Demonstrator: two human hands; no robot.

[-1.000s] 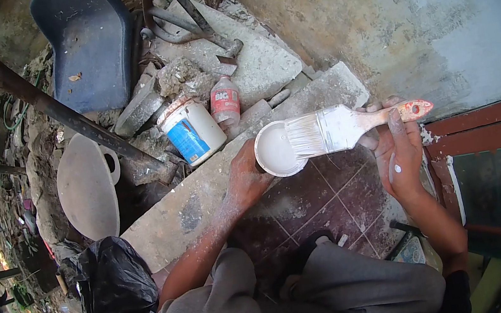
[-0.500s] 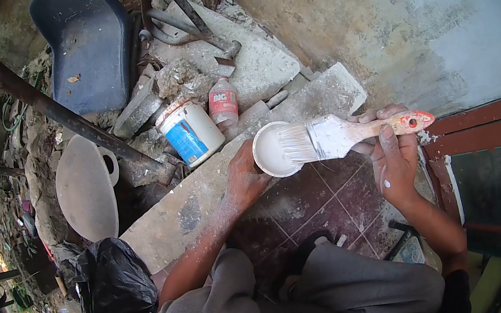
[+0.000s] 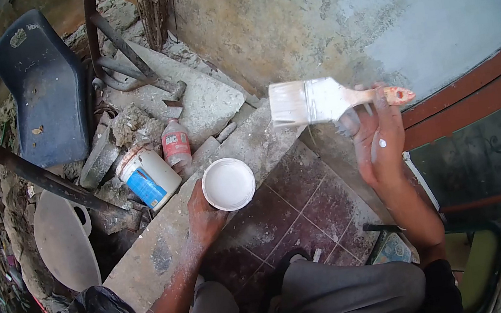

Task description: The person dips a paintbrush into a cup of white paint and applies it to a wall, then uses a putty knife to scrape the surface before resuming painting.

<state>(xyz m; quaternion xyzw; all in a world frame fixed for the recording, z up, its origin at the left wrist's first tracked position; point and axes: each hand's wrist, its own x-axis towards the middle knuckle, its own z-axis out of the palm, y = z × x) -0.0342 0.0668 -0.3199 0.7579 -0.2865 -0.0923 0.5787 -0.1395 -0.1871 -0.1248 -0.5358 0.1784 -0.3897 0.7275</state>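
Right hand (image 3: 380, 148), fingers wrapped round the paintbrush (image 3: 319, 100) handle, has lifted it off our white paint cup (image 3: 229, 184) toward the wall (image 3: 332, 10) upper-center, so bristles look loaded, w/ left hand (image 3: 204, 211) gripping the cup's lower-left edge mid-frame.

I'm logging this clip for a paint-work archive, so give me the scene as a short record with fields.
left hand: holds the paint cup, filled with white paint, by its side
right hand: grips the paintbrush by its handle, bristles pointing left in front of the wall, apart from the cup
floor: dark red tiles beside a concrete slab
nearby: tipped paint can, red-labelled bottle, blue chair seat
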